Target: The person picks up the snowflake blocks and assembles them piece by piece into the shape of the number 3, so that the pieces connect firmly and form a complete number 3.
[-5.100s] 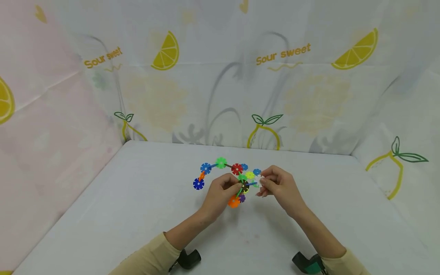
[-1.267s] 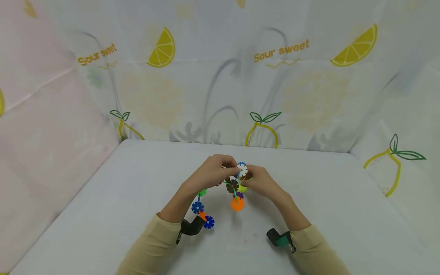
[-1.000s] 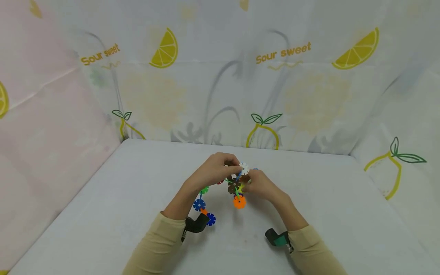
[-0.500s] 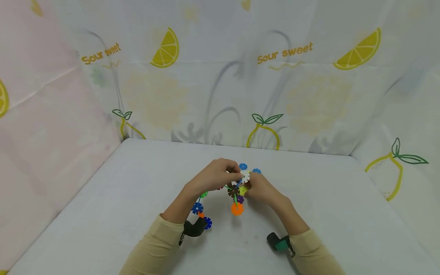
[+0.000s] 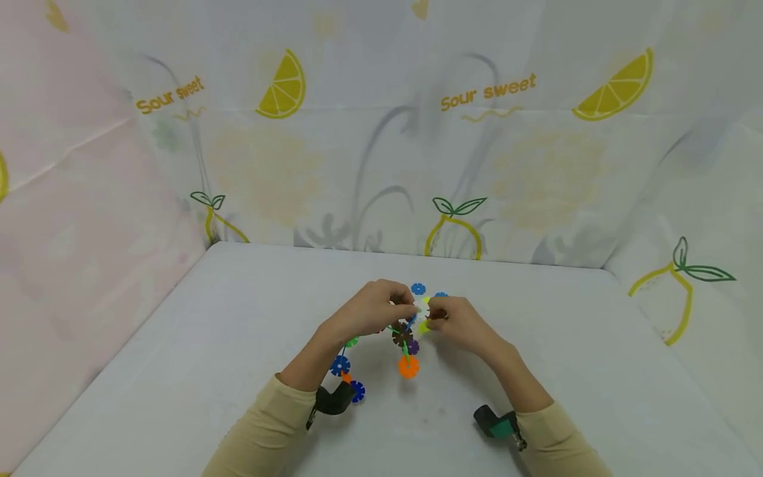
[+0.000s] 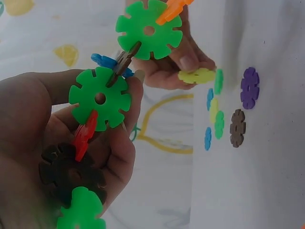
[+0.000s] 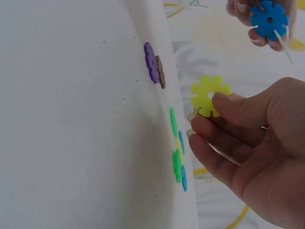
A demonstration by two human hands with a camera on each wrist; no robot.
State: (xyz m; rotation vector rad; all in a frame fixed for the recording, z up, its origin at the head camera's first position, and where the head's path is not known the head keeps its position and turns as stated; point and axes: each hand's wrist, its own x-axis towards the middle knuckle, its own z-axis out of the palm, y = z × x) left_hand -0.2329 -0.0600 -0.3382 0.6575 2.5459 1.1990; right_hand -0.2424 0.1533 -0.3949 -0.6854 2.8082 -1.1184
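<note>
My left hand (image 5: pixel 375 308) pinches a linked chain of notched plastic discs above the table. The chain has green discs (image 6: pixel 100 98), a red disc (image 6: pixel 86 136) and brown ones, with an orange disc (image 5: pixel 408 366) at one end and a dark blue disc (image 5: pixel 357 391) at the other. Near my left fingertips a blue disc (image 7: pixel 269 20) sticks out, bearing a white disc (image 5: pixel 421 311). My right hand (image 5: pixel 467 324) pinches a yellow disc (image 7: pixel 205 93) by its edge between thumb and fingers, just right of the white disc. Part of the chain is hidden behind my left hand.
Loose discs lie on the white table (image 5: pixel 268 318) below and behind my hands: a purple disc (image 6: pixel 249 88), a brown disc (image 6: pixel 238 128), green ones, a yellow one and blue ones (image 5: pixel 418 289). A printed cloth wall (image 5: pixel 346 146) rises behind the table.
Earlier my right hand held the white disc by the blue one; now it sits on the chain. The chain has swung down to the left, and my right hand has picked up a yellow disc.
</note>
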